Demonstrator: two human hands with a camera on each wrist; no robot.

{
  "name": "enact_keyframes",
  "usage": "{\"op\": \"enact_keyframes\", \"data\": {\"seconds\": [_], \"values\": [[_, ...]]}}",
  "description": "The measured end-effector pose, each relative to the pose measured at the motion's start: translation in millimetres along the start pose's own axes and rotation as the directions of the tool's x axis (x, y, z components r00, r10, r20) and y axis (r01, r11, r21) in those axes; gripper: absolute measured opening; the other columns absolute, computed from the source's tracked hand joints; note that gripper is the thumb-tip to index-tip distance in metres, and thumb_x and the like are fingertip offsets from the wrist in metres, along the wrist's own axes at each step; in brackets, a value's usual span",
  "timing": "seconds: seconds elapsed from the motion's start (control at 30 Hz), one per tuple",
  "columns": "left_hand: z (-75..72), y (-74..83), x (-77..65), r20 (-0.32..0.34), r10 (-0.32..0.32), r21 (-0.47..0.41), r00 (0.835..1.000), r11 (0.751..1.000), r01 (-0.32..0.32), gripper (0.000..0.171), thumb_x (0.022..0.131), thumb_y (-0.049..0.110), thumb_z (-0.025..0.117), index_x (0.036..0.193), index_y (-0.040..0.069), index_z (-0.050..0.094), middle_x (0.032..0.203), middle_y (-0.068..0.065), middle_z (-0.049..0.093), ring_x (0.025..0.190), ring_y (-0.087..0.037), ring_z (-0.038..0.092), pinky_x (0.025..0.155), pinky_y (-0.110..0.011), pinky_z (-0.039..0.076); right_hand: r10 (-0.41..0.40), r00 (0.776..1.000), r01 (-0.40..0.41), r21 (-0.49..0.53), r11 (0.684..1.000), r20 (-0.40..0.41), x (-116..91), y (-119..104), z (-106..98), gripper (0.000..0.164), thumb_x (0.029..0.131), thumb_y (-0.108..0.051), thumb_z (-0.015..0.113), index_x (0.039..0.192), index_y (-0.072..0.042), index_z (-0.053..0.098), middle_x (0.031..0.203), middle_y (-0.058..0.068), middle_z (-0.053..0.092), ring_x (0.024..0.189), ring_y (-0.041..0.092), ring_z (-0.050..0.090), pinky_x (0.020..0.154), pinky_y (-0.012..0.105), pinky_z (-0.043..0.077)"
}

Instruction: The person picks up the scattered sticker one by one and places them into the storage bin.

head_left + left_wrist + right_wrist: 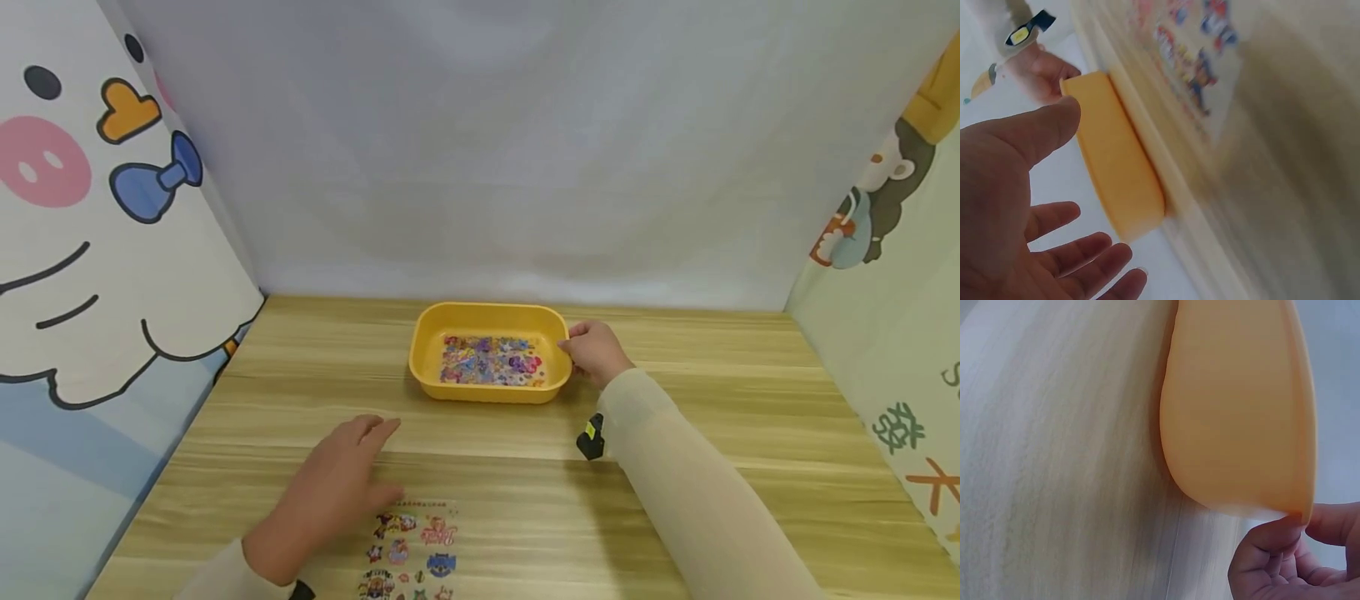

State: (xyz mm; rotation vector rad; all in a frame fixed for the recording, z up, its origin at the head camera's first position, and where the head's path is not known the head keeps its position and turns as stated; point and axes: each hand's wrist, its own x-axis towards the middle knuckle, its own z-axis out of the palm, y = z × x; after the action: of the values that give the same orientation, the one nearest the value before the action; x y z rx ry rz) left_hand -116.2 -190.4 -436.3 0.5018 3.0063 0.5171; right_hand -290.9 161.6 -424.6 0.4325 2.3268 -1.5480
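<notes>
A yellow plastic basin (491, 393) stands on the table toward the back, with colourful sticker sheets (487, 362) lying inside it. My right hand (597, 353) pinches the basin's right rim between thumb and curled fingers, as the right wrist view also shows. My left hand (333, 483) hovers at the front left with fingers loosely extended, holding nothing. Just right of it a clear sheet of cartoon stickers (416, 550) lies flat on the table, its lower part cut off by the frame edge. In the left wrist view the left fingers spread in front of the basin's side.
The wood-grain table (712, 400) reaches back to a plain white curtain (525, 167). A cartoon-printed cloth (187, 292) hangs along the left edge, and a pale printed cloth (862, 333) along the right.
</notes>
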Motion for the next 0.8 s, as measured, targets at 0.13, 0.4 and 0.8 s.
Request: {"op": "enact_keyframes", "data": {"seconds": [0.13,0.4,0.8], "values": [[9.9,2.9,-11.7,0.011,0.034,0.042,0.999,0.998,-0.035,0.077,0.084,0.043,0.086,0.147,0.012,0.056,0.127,-0.009,0.056,0.109,-0.024,0.057,0.094,-0.046,0.051,0.003,1.0,-0.003,-0.016,1.0,-0.002,1,-1,0,0.024,0.104,-0.009,0.06,0.123,0.002,0.052,0.11,0.017,0.053,0.076,0.021,0.052,0.071,0.031,0.052],[24.0,1.5,-25.9,0.083,0.041,0.113,0.996,0.992,-0.05,0.069,0.086,0.05,0.082,0.137,0.01,0.061,0.115,-0.002,0.057,0.102,-0.018,0.055,0.091,-0.043,0.049,0.01,1.0,-0.01,-0.042,0.999,-0.006,3,0,1,0.025,0.103,-0.009,0.061,0.124,0.002,0.052,0.112,0.017,0.053,0.078,0.022,0.053,0.072,0.032,0.053],[29.5,-3.7,-30.7,0.136,0.091,0.098,0.987,0.99,-0.105,0.052,0.085,0.038,0.085,0.125,0.009,0.066,0.102,0.004,0.052,0.09,-0.014,0.051,0.082,-0.042,0.048,-0.005,1.0,0.005,-0.039,0.999,-0.009,2,-1,1,0.024,0.104,-0.009,0.06,0.123,0.003,0.051,0.113,0.017,0.053,0.078,0.021,0.054,0.078,0.036,0.054]]}}
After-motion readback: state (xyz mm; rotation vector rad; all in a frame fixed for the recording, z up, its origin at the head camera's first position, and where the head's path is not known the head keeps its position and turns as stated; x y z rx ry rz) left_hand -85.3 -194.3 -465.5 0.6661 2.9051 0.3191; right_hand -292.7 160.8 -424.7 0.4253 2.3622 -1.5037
